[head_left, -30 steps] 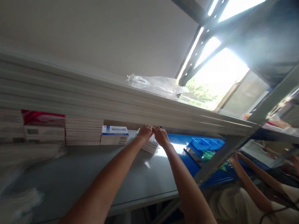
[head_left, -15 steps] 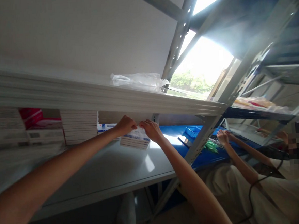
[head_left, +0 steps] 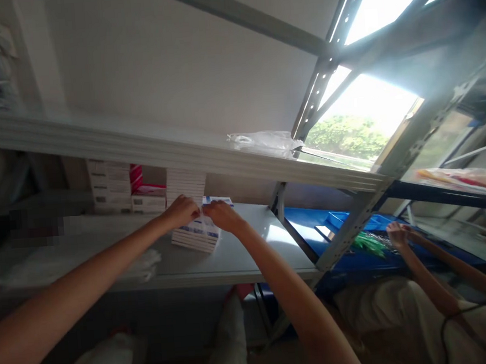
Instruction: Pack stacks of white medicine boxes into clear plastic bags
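The box stack point(head_left: 194, 239) is resting on the grey desk point(head_left: 246, 258). At its top, the left hand point(head_left: 183, 210) and right hand point(head_left: 222, 215) are pinching its clear wrap point(head_left: 208, 225) narrowly. Behind it, white boxes point(head_left: 186, 183) are standing; well right of it, a co-worker's hands point(head_left: 397, 234) are meeting.

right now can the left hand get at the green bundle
Probably not directly: the right arm and a grey metal post seem to stand between the left hand and the green bundle.
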Motion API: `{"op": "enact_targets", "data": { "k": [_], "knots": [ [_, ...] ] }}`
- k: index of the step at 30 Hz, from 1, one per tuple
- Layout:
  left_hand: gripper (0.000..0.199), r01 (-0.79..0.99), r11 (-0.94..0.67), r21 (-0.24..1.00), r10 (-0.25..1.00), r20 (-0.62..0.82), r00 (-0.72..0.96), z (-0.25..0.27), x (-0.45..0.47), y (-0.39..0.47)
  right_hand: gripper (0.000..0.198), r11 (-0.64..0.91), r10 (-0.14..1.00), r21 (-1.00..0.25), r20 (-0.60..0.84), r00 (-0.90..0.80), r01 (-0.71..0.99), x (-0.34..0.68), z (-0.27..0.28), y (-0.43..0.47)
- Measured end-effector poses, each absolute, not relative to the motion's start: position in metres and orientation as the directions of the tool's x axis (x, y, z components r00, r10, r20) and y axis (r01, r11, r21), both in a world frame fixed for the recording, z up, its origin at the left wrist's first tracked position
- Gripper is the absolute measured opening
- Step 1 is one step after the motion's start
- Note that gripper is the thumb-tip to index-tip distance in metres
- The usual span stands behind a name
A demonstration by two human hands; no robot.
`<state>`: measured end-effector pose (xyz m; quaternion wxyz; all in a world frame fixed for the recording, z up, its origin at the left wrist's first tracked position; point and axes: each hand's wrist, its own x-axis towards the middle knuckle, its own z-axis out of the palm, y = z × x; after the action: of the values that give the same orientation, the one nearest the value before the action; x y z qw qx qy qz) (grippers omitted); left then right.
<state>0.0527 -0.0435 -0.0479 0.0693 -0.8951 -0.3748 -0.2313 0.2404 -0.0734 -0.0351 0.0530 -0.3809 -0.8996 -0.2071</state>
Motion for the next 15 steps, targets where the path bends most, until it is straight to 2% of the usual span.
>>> {"op": "enact_targets", "data": {
  "k": [3,6,9,12,15],
  "knots": [
    [0.019,0.754,-0.655,0.053,0.680,0.476,0.557,-0.061,0.036,-0.047,0.028,0.610,0.698,0.270,0.262,-0.666,0.745,0.222,-0.050,-0.077],
    [0.016,0.752,-0.659,0.017,0.656,0.502,0.564,-0.067,0.026,-0.049,0.035,0.540,0.752,0.234,0.297,-0.589,0.808,0.215,-0.063,-0.081],
    [0.011,0.719,-0.694,0.033,0.612,0.552,0.566,-0.070,0.015,-0.051,0.025,0.396,0.832,0.163,0.353,-0.428,0.904,0.220,-0.073,-0.085],
    [0.013,0.746,-0.649,0.150,0.684,0.546,0.485,-0.074,-0.001,-0.055,0.016,0.269,0.875,0.003,0.417,-0.245,0.963,0.232,-0.082,-0.088],
    [0.015,0.754,-0.609,0.247,0.732,0.541,0.415,-0.080,-0.014,-0.059,0.014,0.236,0.874,-0.190,0.469,-0.123,0.953,0.243,-0.091,-0.087]
  ]
}}
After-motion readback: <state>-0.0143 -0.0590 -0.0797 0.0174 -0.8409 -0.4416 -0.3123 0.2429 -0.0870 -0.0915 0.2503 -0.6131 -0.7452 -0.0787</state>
